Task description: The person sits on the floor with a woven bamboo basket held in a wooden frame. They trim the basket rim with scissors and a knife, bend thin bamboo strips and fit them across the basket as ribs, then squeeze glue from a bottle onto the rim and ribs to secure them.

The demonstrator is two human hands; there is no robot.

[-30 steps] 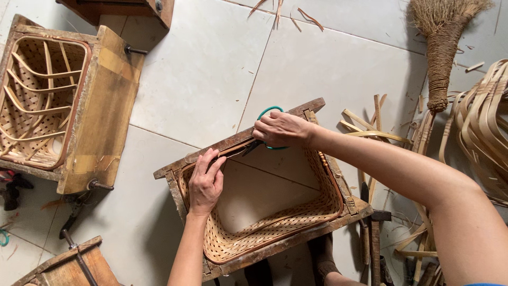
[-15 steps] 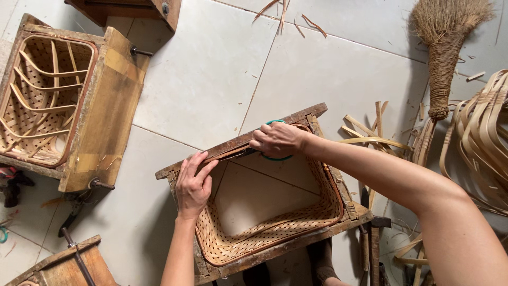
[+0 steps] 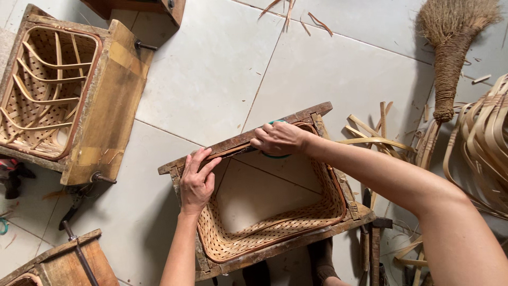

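Note:
A woven bamboo basket (image 3: 275,233) with an open bottom sits inside a rectangular wooden frame mould (image 3: 296,117) on the tiled floor. My left hand (image 3: 197,182) presses on the basket's brown rim strip at the frame's near-left corner, fingers spread along it. My right hand (image 3: 279,139) is closed on the same rim strip (image 3: 233,152) along the far side, and a green tool handle (image 3: 275,154) peeks out from under it.
A second wooden mould with a woven basket (image 3: 50,87) lies at the left. Another mould (image 3: 69,265) with a metal clamp is at the bottom left. A straw broom (image 3: 450,58) and bundles of bamboo strips (image 3: 484,143) lie at the right.
My left hand has slid along the rim toward the frame's left corner. My right hand stays on the far rim. The view has shifted slightly.

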